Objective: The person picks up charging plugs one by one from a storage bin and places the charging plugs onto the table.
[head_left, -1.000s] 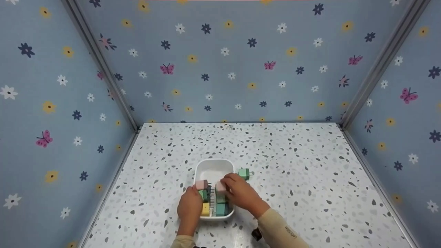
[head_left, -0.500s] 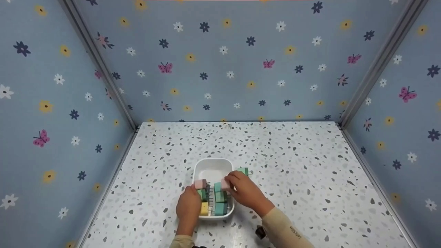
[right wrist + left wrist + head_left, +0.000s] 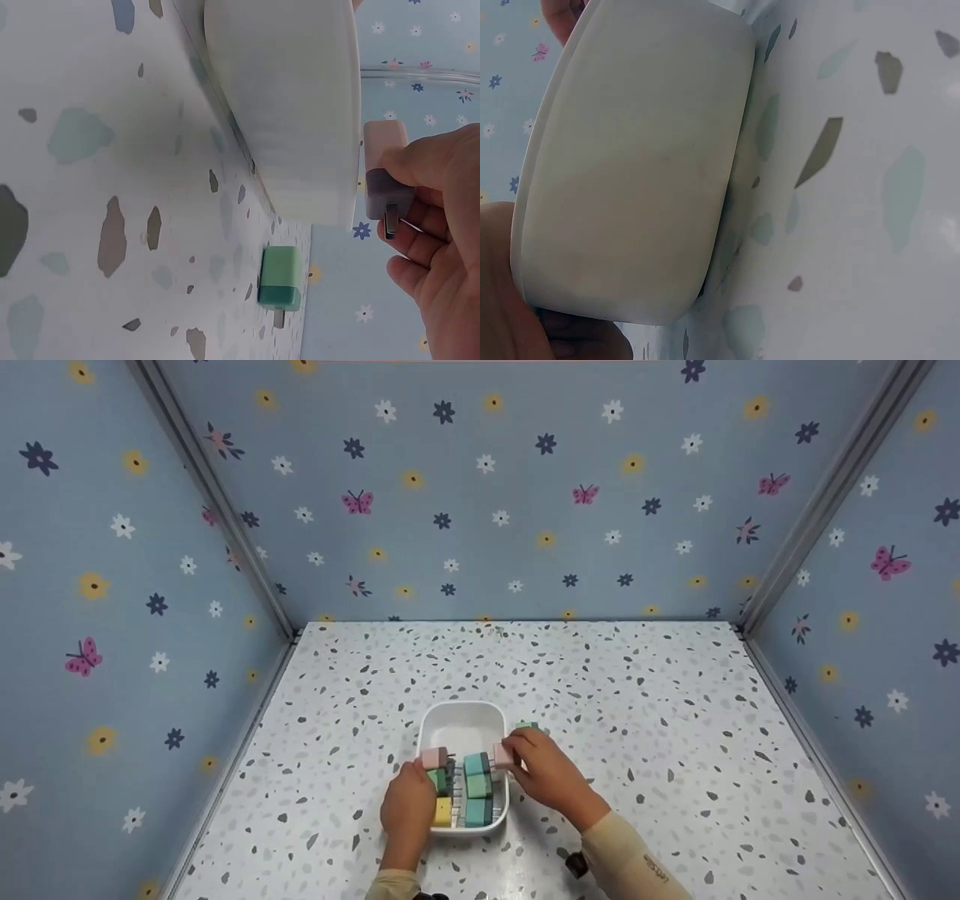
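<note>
A white plastic box [image 3: 465, 726] holds pastel wall chargers with metal prongs. My left hand [image 3: 409, 802] grips the box's left side, its fingers over the rim beside a pink charger [image 3: 433, 757]. Green and yellow chargers [image 3: 443, 811] lie below that one. Along the right side sit a turquoise charger [image 3: 475, 764], a mint charger [image 3: 477, 787] and a teal charger [image 3: 477, 812]. Over the right rim my right hand [image 3: 551, 772] pinches another charger, pink and grey-purple [image 3: 386, 150]. The left wrist view shows mostly the box's outer wall [image 3: 637, 165].
Just outside the box, to the right, a green charger [image 3: 281, 270] lies on the speckled white table [image 3: 637, 720], partly behind the right hand in the head view. A small dark object [image 3: 577, 864] is beside the right sleeve. Flowered blue panels [image 3: 480, 495] enclose the table.
My right hand has lifted the pink charger off the right row and moved right to the rim, uncovering the turquoise charger. My left hand stays at the box's side.
</note>
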`<action>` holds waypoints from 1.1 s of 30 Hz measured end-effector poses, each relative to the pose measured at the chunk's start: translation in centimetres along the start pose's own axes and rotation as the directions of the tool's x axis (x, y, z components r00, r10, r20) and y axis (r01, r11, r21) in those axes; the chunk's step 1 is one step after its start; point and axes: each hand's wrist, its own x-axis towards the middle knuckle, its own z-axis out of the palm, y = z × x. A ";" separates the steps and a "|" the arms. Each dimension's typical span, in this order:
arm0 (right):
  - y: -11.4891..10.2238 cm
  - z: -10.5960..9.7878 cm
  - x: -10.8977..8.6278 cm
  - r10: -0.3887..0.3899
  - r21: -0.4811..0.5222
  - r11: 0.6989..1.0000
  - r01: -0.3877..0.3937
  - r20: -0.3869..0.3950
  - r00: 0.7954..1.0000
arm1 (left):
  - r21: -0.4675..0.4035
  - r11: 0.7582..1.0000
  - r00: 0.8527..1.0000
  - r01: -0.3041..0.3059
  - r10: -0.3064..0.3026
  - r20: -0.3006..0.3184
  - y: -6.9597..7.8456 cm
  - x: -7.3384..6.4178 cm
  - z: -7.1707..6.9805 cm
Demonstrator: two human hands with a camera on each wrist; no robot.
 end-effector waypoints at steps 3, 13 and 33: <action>0.3 0.0 -0.2 0.018 -0.005 1.000 -0.019 -0.006 1.000 | -0.003 1.000 1.000 -0.002 0.002 0.005 -0.1 0.1 0.0; 1.0 -0.4 -0.7 -0.030 -0.019 0.999 0.029 -0.054 0.998 | -0.005 1.000 1.000 0.009 -0.009 0.011 -0.1 0.3 0.0; 2.3 -0.1 -1.5 0.062 -0.034 0.997 -0.062 -0.017 0.998 | -0.002 1.000 0.999 0.021 -0.021 0.025 0.2 -0.1 -0.2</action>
